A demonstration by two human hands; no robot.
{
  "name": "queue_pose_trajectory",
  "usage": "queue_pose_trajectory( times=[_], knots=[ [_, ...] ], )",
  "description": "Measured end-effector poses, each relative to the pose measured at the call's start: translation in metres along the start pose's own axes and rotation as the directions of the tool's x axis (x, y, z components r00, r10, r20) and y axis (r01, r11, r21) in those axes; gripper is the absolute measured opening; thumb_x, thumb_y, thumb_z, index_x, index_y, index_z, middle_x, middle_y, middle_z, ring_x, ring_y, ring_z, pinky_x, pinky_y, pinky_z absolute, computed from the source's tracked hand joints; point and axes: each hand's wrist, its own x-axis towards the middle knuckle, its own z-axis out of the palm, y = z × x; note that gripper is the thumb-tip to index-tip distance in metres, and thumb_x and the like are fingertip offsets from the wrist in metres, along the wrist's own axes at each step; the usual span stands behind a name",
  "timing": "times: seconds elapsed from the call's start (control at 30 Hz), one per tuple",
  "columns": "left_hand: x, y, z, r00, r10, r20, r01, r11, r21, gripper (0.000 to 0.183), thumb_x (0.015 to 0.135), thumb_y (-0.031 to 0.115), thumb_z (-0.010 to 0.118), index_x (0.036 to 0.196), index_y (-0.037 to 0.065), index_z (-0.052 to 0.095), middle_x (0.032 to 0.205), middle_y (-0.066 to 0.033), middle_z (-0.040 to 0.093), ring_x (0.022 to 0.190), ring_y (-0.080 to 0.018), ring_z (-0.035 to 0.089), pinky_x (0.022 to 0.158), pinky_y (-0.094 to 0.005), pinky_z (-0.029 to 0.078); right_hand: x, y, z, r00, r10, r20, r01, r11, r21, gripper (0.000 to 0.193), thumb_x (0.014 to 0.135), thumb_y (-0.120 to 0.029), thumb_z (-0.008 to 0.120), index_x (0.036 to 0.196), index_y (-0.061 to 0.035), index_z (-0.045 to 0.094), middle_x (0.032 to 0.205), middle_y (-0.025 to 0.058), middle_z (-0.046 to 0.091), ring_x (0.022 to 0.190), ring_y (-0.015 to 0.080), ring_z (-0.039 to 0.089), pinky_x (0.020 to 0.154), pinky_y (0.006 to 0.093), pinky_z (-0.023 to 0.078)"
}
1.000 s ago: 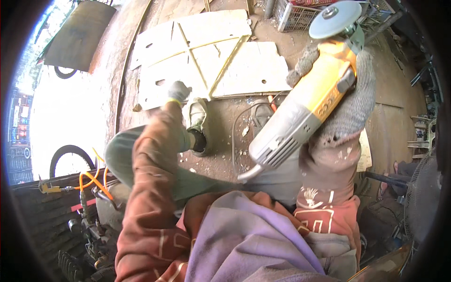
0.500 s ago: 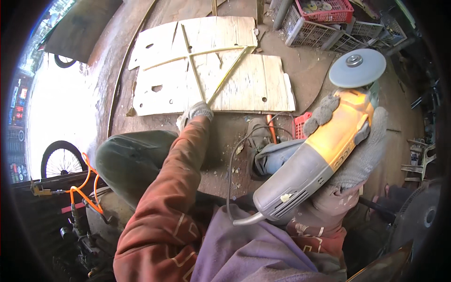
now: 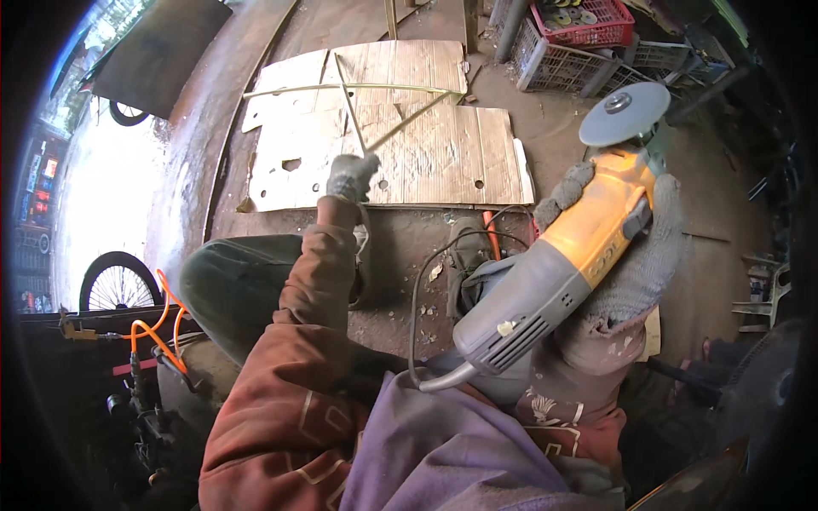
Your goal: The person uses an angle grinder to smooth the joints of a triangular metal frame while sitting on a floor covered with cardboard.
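Note:
My left hand, in a grey knit glove, is closed at the near corner of a thin metal rod frame. Its slim bars meet at that corner and cross a longer bar farther off. The frame lies over a flattened sheet of cardboard with several holes in it. On the right, my gloved right hand wraps round the yellow and grey body of an angle grinder. A pale round disc sits on the grinder's head, facing upward, well apart from the frame. Blur does not show whether the disc turns.
The grinder's cord loops beside my leg. A red basket of discs stands on grey crates at the far right. Left are an orange hose and a spoked wheel; right, a dark fan.
My left hand has moved slightly away from me and left, and the rod frame has shifted and turned with it. The grinder has moved a little left in my right hand.

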Motion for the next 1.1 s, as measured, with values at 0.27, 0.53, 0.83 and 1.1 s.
queue_pose_trajectory(
  times=[0.27,0.53,0.83,1.1],
  knots=[
    [-0.033,0.109,-0.050,1.000,0.005,-0.006,-0.006,0.979,-0.206,0.031,0.087,0.037,0.072,0.084,0.006,0.068,0.055,0.0018,0.047,0.044,-0.0117,0.042,0.042,-0.0334,0.042,-0.002,-0.005,0.009,0.999,0.005,-0.042,-0.006,0.999,-0.031,0.057,0.098,-0.053,0.048,0.122,-0.0017,0.056,0.091,0.0213,0.068,0.067,0.0371,0.068,0.059,0.0523,0.061],
    [-0.029,0.113,-0.069,0.999,0.040,0.028,-0.029,0.952,-0.304,0.026,0.090,0.031,0.069,0.084,0.006,0.067,0.055,0.0052,0.044,0.042,-0.0096,0.038,0.040,-0.0337,0.039,0.000,-0.004,0.013,0.998,0.057,-0.018,-0.057,0.998,0.025,0.055,0.100,-0.051,0.046,0.124,-0.0020,0.055,0.095,0.0217,0.068,0.072,0.0371,0.068,0.063,0.0527,0.061],
    [0.051,0.082,-0.059,0.980,0.134,0.150,-0.022,0.811,-0.585,0.010,0.085,0.011,0.067,0.081,0.003,0.062,0.067,-0.0043,0.055,0.056,-0.0173,0.053,0.051,-0.0339,0.051,-0.007,-0.009,0.014,0.999,0.032,-0.027,-0.032,0.999,0.033,0.053,0.101,-0.049,0.045,0.125,-0.0023,0.054,0.097,0.0215,0.067,0.075,0.0361,0.068,0.065,0.0520,0.060],
    [0.002,0.089,-0.016,0.919,0.158,0.360,0.290,0.347,-0.892,0.023,0.079,0.017,0.064,0.100,0.007,0.061,0.084,-0.0052,0.057,0.082,-0.0278,0.058,0.088,-0.0542,0.052,0.005,0.005,0.001,0.996,0.043,-0.072,-0.041,0.999,0.029,0.052,0.102,-0.048,0.044,0.126,-0.0027,0.054,0.098,0.0212,0.066,0.077,0.0353,0.068,0.068,0.0513,0.060]
  ],
)
